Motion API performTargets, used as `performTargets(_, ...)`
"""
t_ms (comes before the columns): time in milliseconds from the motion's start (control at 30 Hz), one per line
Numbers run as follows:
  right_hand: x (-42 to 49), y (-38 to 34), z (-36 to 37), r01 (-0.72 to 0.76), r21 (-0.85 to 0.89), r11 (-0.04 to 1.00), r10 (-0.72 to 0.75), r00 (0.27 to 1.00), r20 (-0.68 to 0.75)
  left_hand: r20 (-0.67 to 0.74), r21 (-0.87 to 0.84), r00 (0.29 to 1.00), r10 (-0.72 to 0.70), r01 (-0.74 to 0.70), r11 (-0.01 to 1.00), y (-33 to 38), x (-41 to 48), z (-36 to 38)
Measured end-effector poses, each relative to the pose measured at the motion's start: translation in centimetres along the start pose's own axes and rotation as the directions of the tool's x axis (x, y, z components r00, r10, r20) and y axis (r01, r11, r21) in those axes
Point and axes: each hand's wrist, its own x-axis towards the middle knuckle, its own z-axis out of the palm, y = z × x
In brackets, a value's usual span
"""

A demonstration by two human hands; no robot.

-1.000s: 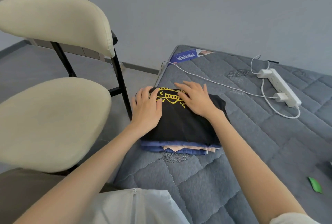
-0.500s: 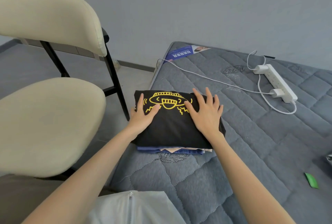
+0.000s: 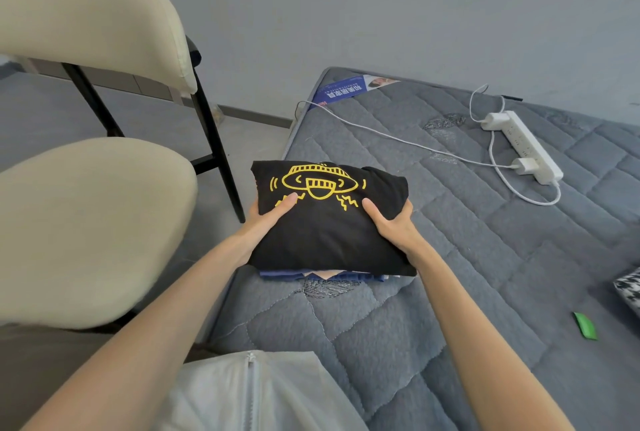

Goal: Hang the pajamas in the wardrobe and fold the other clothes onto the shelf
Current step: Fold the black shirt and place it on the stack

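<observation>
A stack of folded clothes sits at the near left corner of the grey quilted mattress [image 3: 450, 257]. On top is a folded black T-shirt [image 3: 329, 223] with a yellow drawing; blue and pink folded clothes [image 3: 329, 276] peek out beneath it. My left hand [image 3: 268, 219] grips the stack's left side, thumb on top and fingers hidden under it. My right hand [image 3: 389, 223] grips the right side the same way. The front of the stack looks slightly raised off the mattress.
A cream chair [image 3: 86, 205] with black legs stands close on the left. A white power strip [image 3: 523, 150] and its cable [image 3: 398, 140] lie at the mattress's back right. A small green item [image 3: 585, 325] and a black-and-white patterned cloth [image 3: 628, 288] lie at the right edge.
My hands went from pressing flat on top of the black T-shirt to the stack's two sides, where they now grip it with thumbs on top.
</observation>
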Motion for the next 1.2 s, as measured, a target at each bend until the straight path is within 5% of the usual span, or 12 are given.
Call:
performTargets(367,0.8,-1.2,-1.2,-0.119,-0.042,0.992,0.124,0.978,0.165,0.124,-0.12,0.983,-0.136,0.151,0.981,-0.7,0.7,-0.9)
performTargets(767,0.5,0.4,-1.3,-0.052,0.132,0.99,0.023,0.978,0.209,0.235,-0.324,0.929,-0.285,0.352,0.878,-1.4,1.3,-1.5)
performTargets(1000,1.0,0.5,-1.0,-0.139,0.231,0.963,0.07,0.956,0.284,0.261,-0.324,0.923,-0.283,0.36,0.875,-1.0,1.5,-1.8)
performTargets(1200,0.9,0.0,0.2,-0.058,0.323,0.944,-0.031,0.964,0.263,0.273,-0.344,0.934,-0.229,0.317,0.884,0.6,0.7,-2.6)
